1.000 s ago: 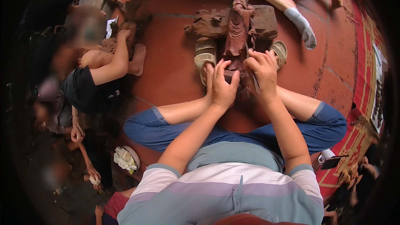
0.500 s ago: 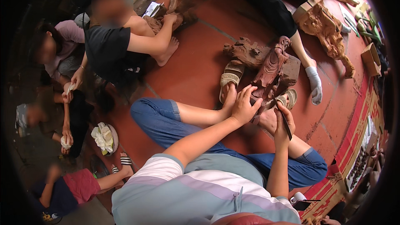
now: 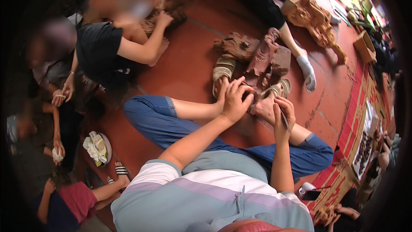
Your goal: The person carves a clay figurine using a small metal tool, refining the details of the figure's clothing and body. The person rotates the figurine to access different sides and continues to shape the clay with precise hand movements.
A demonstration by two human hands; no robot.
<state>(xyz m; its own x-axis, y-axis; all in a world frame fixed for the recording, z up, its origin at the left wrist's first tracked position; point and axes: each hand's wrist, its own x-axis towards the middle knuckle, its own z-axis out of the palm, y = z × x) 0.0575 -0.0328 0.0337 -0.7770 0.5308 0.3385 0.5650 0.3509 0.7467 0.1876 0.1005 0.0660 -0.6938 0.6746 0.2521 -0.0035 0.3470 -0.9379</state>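
Note:
A reddish-brown carved wooden statue (image 3: pixel 262 56) of a robed figure leans away from me between my feet. My left hand (image 3: pixel 234 102) is at its lower end, thumb and fingers curved round the base; part of the grip is hidden. In my right hand (image 3: pixel 285 114), just right of the base, is a slim dark flat tool (image 3: pixel 284 119), pinched between thumb and fingers. Its lower end points back toward me, and its exact kind is unclear. Behind the statue lie a rough wood chunk (image 3: pixel 237 46) and a squared block (image 3: pixel 281 60).
My sandals (image 3: pixel 224 71) flank the statue's base. Ahead right, a socked foot (image 3: pixel 306 72) and another wood carving (image 3: pixel 315 21) rest on the red tile floor (image 3: pixel 189 56). People sit at left beside a bowl (image 3: pixel 108 148) of white pieces. A red patterned mat (image 3: pixel 343 146) runs along the right.
The whole view has shifted, so the scene sits further left and up. My right hand and its tool have tilted slightly; my left hand stays at the statue's base.

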